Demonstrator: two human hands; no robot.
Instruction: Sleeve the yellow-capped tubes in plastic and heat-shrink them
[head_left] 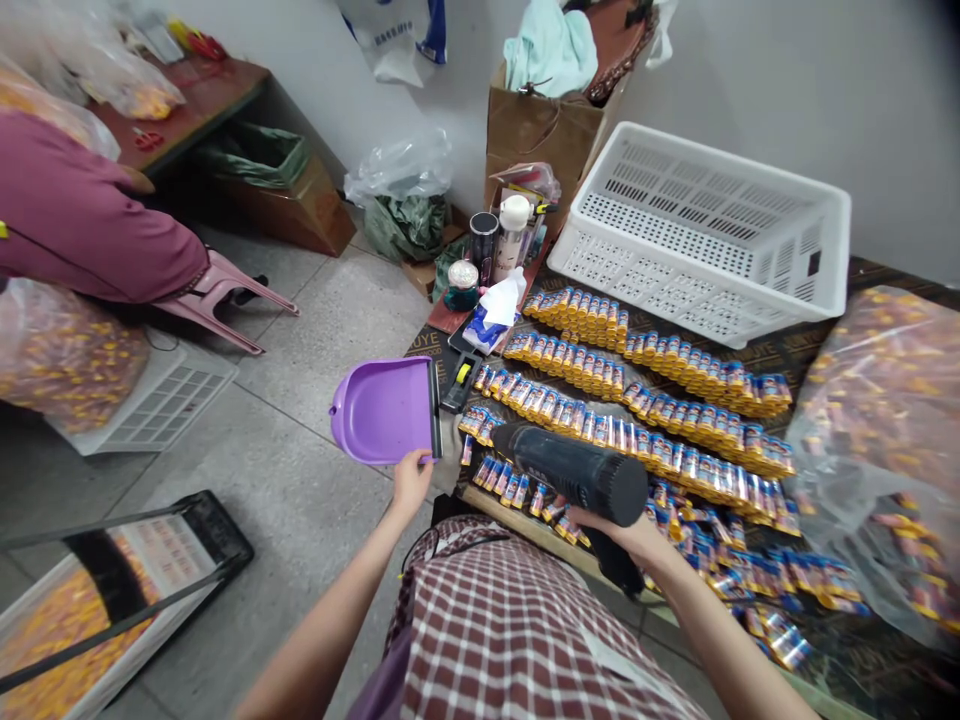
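A purple dustpan point(388, 408) is held over the floor at the table's left edge. My left hand point(412, 482) pinches its near right corner. In my right hand point(619, 532) is a black hair dryer point(566, 462), its nozzle pointing left toward the dustpan. Beneath and behind the dryer, rows of small blue-and-gold wrapped packs point(570, 415) line the dark tabletop. Loose packs point(712, 545) lie in a jumble to the right of my right hand.
A white crate point(697, 235) sits at the table's back. Cups point(484, 245), tissues point(502, 300) and a tape dispenser point(461, 380) stand at the left end. A bag of packs point(892, 400) is at right. A person point(90, 215) sits at far left near a trolley point(120, 610).
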